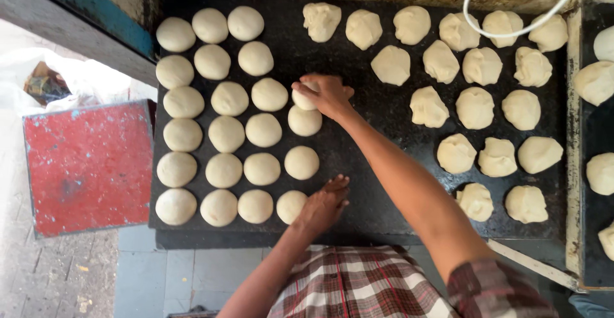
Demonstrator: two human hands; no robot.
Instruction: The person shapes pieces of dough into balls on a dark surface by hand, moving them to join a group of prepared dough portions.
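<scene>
Head view, right hand: the right hand [326, 94] reaches out over the dark slab [377, 132], fingers curled down and closed around a smooth dough ball [303, 97], which lies on the slab at the top of a column of rounded balls.
Head view, left hand: the left hand [325, 204] lies near the slab's front edge, fingers straight and together, palm down; it grips nothing, and its fingertips [338, 183] rest on the slab.
Nearest to the left hand: a rounded ball [291, 206] touches, or all but touches, the thumb side of that hand; I cannot tell which.
Between the hands: two more smooth balls, one [304, 121] just below the right hand and touching the held ball, the other [301, 162] just above the left hand.
Beyond the hands, to the person's left: the rounded balls [217, 113] stand in neat rows and columns, close together.
To the right of the right forearm: rough, unshaped dough lumps [480, 94] lie spread in loose rows, well apart from both hands.
Far right: a second tray [572, 164] with more lumps stands beside the slab.
Above the rough lumps: a white cord [486, 31] loops down.
Far left, off the slab: a red worn board [89, 167].
Bottom: a checked garment [358, 286] on the person.
</scene>
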